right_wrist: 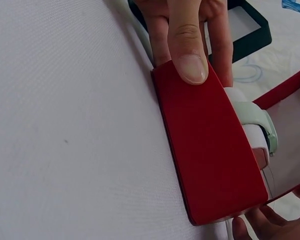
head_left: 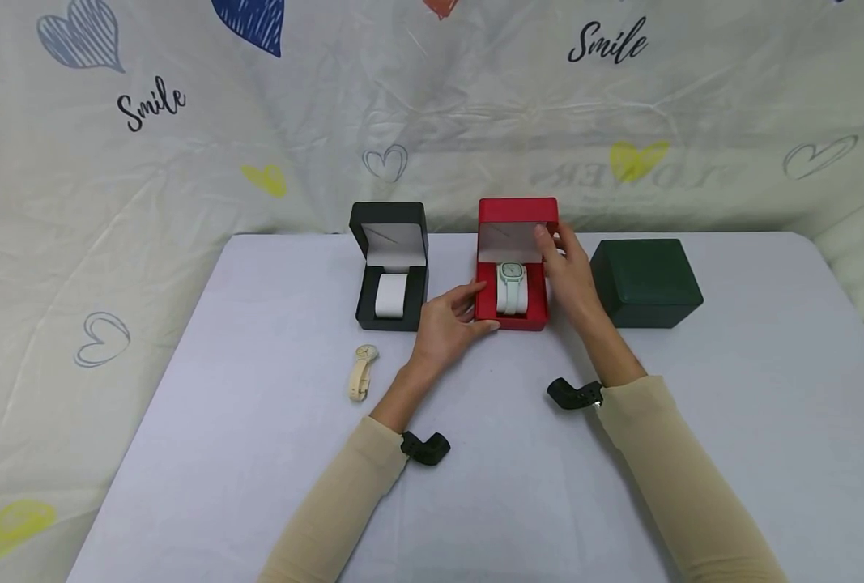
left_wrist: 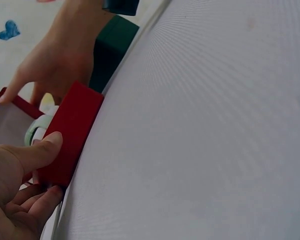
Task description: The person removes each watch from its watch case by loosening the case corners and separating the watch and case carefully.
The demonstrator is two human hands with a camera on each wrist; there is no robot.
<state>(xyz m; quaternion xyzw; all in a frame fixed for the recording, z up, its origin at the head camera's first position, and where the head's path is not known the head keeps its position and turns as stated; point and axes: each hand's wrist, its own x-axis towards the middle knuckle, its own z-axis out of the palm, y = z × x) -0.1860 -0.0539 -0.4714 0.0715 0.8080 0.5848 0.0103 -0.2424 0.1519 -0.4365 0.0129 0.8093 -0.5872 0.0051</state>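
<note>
Beige sleeves point(head_left: 683, 478) come first, angling up from the near edge over a white table point(head_left: 257, 486), a black wrist device point(head_left: 426, 448) on the left arm and its twin point(head_left: 574, 394) on the right. Past the left forearm, on its outer side, lies a cream-strapped watch point(head_left: 361, 372), flat on the table, dial end pointing away.

On to the left hand point(head_left: 446, 324), and it's gripping the red box point(head_left: 539, 300) by the near left corner: thumb pressed to the front wall, fingers along the side. That box stands open towards the far edge, and inside sits a mint-green watch point(head_left: 512, 279), wrapped round a white cushion, face up. Over to the right hand point(head_left: 566, 267), pinching the raised lid at its right edge, thumb on the inside!

Left of the red box, a gap between them, stands the black box point(head_left: 420, 291), lid up, a bare white cushion point(head_left: 391, 295) in it. Right of the right hand, the green box point(head_left: 650, 275), closed. Behind everything hangs pale cloth point(head_left: 257, 121) with hearts and "Smile" lettering.
</note>
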